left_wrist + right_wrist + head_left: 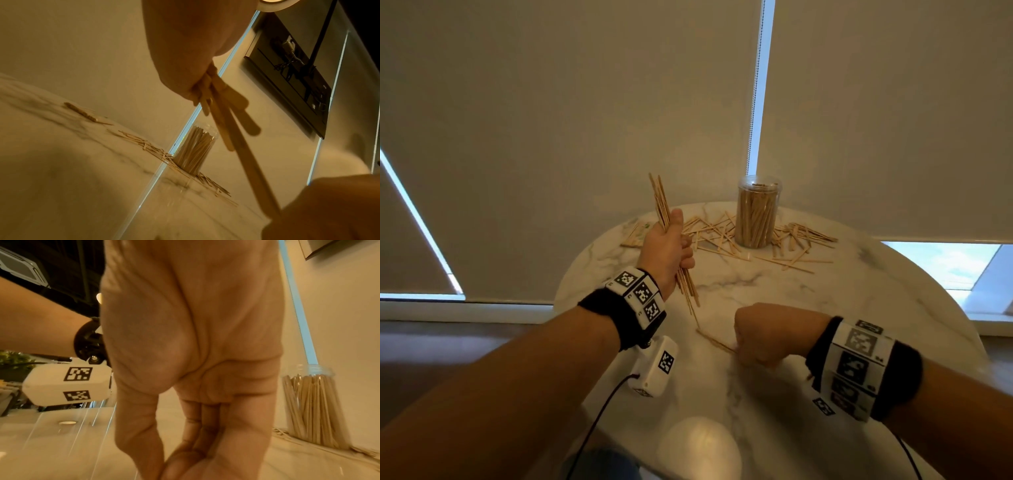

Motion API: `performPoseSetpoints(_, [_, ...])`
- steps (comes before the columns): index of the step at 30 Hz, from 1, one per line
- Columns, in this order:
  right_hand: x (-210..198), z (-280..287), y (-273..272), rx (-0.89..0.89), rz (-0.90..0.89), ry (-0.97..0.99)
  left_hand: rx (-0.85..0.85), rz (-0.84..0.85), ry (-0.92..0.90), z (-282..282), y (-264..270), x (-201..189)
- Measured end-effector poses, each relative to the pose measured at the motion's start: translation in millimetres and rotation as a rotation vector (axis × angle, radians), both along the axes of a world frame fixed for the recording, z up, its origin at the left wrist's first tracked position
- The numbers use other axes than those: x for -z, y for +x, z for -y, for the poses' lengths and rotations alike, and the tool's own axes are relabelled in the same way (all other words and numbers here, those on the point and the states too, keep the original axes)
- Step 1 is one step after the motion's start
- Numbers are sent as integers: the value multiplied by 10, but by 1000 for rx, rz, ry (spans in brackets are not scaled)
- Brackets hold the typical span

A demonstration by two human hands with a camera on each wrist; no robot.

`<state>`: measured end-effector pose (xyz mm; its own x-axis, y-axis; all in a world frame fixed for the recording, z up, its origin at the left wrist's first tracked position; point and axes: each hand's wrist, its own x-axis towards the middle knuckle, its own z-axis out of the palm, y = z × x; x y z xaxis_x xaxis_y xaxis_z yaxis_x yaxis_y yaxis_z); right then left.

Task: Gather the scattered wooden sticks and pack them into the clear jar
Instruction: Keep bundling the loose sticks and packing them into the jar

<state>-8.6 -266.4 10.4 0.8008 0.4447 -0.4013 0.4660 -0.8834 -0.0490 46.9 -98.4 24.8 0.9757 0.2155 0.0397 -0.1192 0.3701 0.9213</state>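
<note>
My left hand (666, 248) grips a bundle of sticks (661, 202); my right hand (767, 334) pinches one stick (714, 340) on the table (859, 308), near the jar (756, 212).

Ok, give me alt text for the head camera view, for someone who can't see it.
A person's left hand grips a bundle of wooden sticks above a round marble table, while the right hand pinches a stick lying near the front. Behind, a clear jar packed with sticks stands among scattered sticks.
</note>
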Motion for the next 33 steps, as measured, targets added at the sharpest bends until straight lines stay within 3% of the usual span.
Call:
performPoseSetpoints(5, [-23,141,27,84,80,-6,74,-53,11,101,-141,126])
performPoseSetpoints(9, [-250,274,236,383,43,537,53,-139,192,181,-194,212])
performPoseSetpoints(11, [-363,261,270,441,58,822,128,-168,230,266,-245,208])
performPoseSetpoints(13, [-420,201,268,436,106,967,247,-180,210,373,-315,178])
performPoseSetpoints(15, [-427,135,283,389,177,959,286,-136,227,486,-359,184])
performPoseSetpoints(18, [-477,124,361,325,254,811,182,-108,234,592,-369,240])
performPoseSetpoints(20, [-576,146,416,359,286,854,173,-106,228,610,-389,246])
performPoseSetpoints(23, [-786,132,459,421,386,1075,319,-33,304,644,-463,205])
performPoseSetpoints(25, [-895,104,481,361,430,1030,411,12,373,689,-505,152])
performPoseSetpoints(28, [-981,65,476,242,264,814,455,37,375,748,-501,104])
performPoseSetpoints(33, [-921,130,477,264,193,1014,384,55,308,610,-397,96])
